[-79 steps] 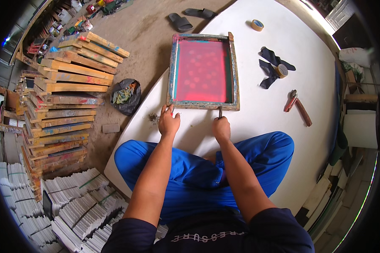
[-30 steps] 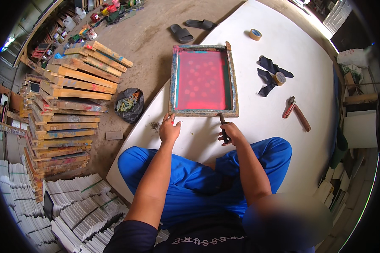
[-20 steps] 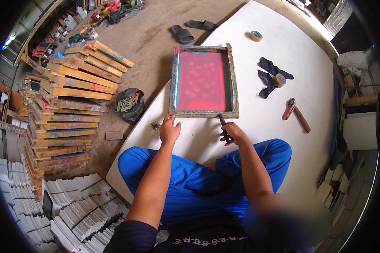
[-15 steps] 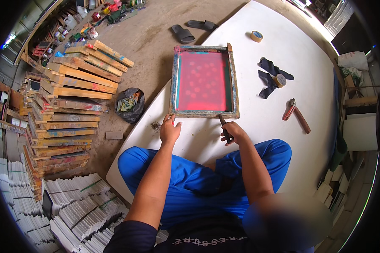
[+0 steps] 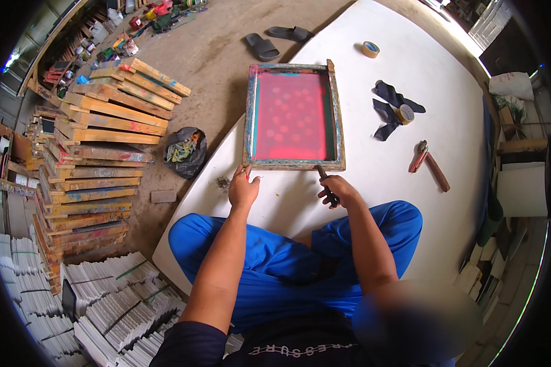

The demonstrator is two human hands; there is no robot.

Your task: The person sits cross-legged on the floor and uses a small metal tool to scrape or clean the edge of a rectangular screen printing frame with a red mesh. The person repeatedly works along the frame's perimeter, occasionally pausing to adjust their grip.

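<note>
A wooden screen-printing frame [image 5: 295, 165] with pink-red mesh stretched over it is in front of me, its near edge toward my knees. My left hand [image 5: 243, 191] grips its near left corner, fingers bent against the wood and thumb out to the side. A small red spot shows by those fingers; what it is I cannot make out. Held in my right hand [image 5: 343, 191] is a dark pair of pliers [image 5: 329, 194], fingers wrapped round the handles. The tip of the pliers meets the frame's near edge, right of its middle. Its jaws are too small to read.
On the white board [image 5: 434, 244] lie a red-handled tool [image 5: 419, 156] with a wooden stick [image 5: 438, 173], black cloth strips [image 5: 389, 119] and tape rolls [image 5: 370, 49]. Stacked frames [image 5: 104, 165], a black bag [image 5: 187, 153], slippers [image 5: 262, 47] and bundled white sheets [image 5: 110, 281] surround it.
The whole view has shifted slightly. Both hands keep nearly the same place and grip at the frame's near edge.
</note>
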